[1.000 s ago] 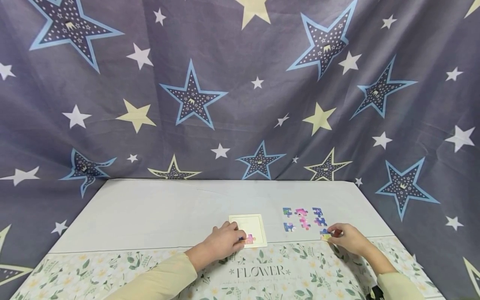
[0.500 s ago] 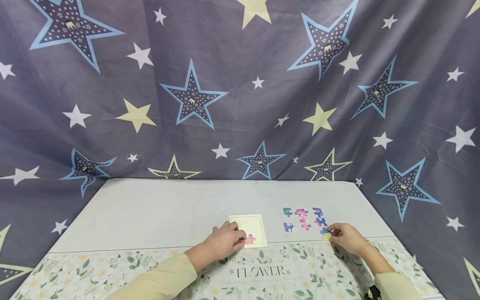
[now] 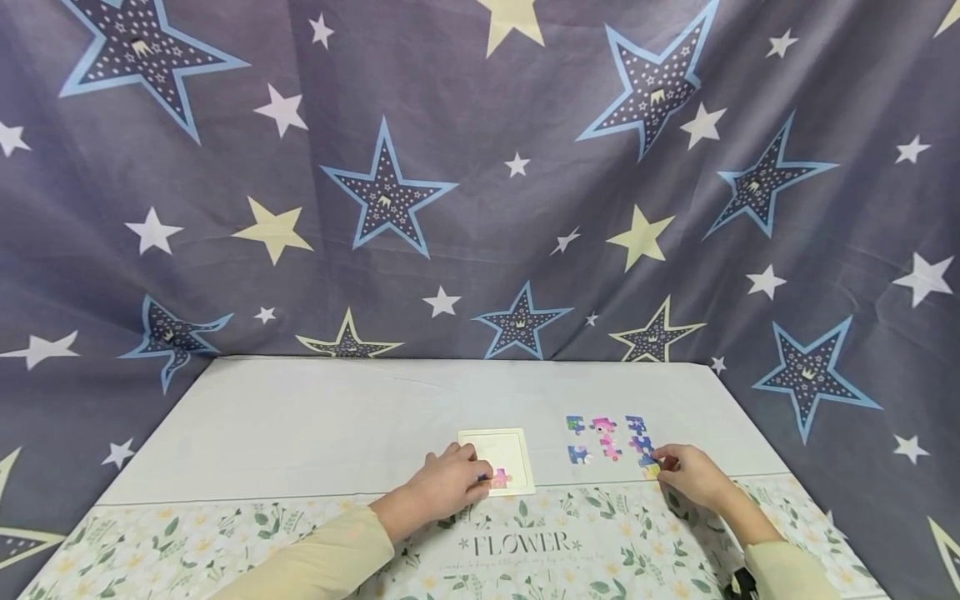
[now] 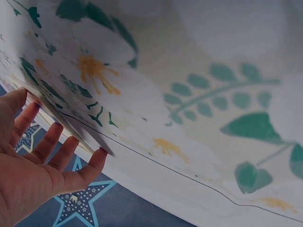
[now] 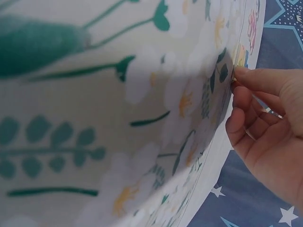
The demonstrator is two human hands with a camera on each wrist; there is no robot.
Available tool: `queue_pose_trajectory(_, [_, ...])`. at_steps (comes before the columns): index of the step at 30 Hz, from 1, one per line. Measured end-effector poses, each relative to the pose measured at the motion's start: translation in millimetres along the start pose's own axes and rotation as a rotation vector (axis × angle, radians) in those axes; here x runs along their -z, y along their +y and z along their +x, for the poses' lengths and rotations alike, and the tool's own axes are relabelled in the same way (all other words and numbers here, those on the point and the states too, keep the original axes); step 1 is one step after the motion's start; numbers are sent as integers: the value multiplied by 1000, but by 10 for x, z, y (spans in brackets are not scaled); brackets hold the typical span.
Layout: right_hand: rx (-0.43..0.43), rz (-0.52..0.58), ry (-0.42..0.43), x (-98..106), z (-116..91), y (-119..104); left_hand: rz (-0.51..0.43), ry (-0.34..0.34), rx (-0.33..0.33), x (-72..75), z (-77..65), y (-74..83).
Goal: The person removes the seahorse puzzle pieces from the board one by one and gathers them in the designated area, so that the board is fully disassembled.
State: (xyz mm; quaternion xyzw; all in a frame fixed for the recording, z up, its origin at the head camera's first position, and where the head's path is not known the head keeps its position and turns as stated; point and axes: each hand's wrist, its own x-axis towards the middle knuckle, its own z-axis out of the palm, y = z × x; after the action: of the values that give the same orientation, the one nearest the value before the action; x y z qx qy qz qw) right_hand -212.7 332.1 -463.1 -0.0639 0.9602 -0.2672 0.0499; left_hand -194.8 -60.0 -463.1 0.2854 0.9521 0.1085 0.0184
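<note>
My left hand (image 3: 444, 485) rests over the left side of a shallow cream puzzle tray (image 3: 495, 432), fingers spread and bent. In the left wrist view, the fingertips of the left hand (image 4: 45, 161) line the edge of the tray (image 4: 66, 124). A pink puzzle piece (image 3: 502, 478) lies in the tray's front part, partly hidden by that hand. To the right, my right hand (image 3: 692, 477) pinches the right edge of a blue-and-yellow puzzle piece (image 3: 649, 470), which lies below a blue piece (image 3: 642, 445). The right wrist view shows the right hand (image 5: 270, 118) with thumb and index finger together.
More puzzle pieces lie right of the tray: a joined pink pair (image 3: 603, 427), two blue corner-like pieces (image 3: 578, 455) at their left, and another blue piece (image 3: 634, 423). The white and floral tablecloth (image 3: 540, 542) covers the table, with a star-patterned curtain (image 3: 450, 125) behind.
My right hand has shifted slightly up and left, and the blue-and-yellow piece now sits closer against the blue piece above it. The left hand and tray stay put.
</note>
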Motion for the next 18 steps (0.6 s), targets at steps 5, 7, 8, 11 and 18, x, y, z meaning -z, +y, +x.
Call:
queue_pose_trajectory(5, [0,-10,-5,4,3,-10,9,0,4,-4,-3,2])
queue_pose_trajectory(7, [1,-10,-8,4,7,-10,8,0,3,-2,-4,2])
queue_pose_trajectory(8, [3,-12,-11,4,9,-8,7,-1,3,-2,-4,1])
queue_pose_trajectory(11, [-4,-5,-14,0,17,-2,4,0,1,1,-8,-1])
queue_pose_trajectory(18, [8,-13,-15,10,26,5,1,-1,2,2,-8,-2])
